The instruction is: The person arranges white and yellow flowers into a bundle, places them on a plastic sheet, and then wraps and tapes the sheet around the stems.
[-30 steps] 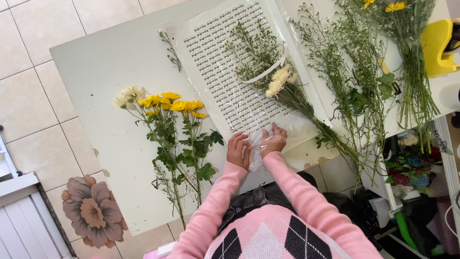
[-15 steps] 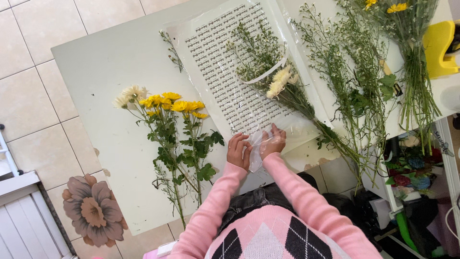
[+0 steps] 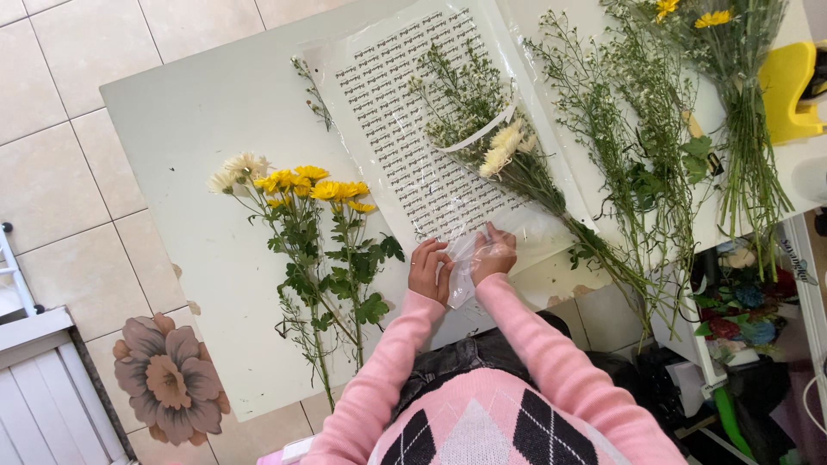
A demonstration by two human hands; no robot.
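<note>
A clear wrapping sheet (image 3: 405,129) with rows of printed text lies on the pale table (image 3: 207,112). On it rests a small bunch of white-flowered greenery (image 3: 495,146) with cream blooms and a white band. My left hand (image 3: 428,269) and my right hand (image 3: 494,252) pinch the sheet's crumpled near corner (image 3: 462,267) at the table's front edge. To the left of my hands lies a bunch of yellow and white chrysanthemums (image 3: 319,241) with leafy stems.
Loose green filler stems (image 3: 629,155) and a bunch with yellow flowers (image 3: 732,95) lie at the right. A yellow object (image 3: 788,90) sits at the far right edge. A flower-shaped mat (image 3: 172,379) lies on the tiled floor; clutter fills the lower right.
</note>
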